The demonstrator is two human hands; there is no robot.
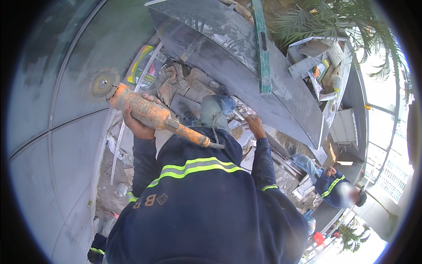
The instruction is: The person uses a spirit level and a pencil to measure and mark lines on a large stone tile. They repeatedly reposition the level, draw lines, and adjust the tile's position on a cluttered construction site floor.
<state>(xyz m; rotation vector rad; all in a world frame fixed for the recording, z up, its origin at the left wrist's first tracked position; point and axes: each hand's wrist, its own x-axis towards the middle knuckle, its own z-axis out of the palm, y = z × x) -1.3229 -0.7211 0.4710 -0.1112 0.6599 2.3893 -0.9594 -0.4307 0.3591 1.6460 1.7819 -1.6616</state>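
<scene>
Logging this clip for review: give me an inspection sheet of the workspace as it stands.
Surface: grey curved wall panel at left; dusty grey curved slab ahead.
Job's things: orange angle grinder, its disc against the wall panel.
Clutter: rubble and torn bags on the ground, clear tube, green spirit level on the slab, boxes and offcuts at far end.
Grippers: left hand grips the grinder body; right hand open, reaching down near the slab's edge.
Cables: grinder cord at the handle end.
Surroundings: crouching co-worker, palm fronds, railing.
</scene>
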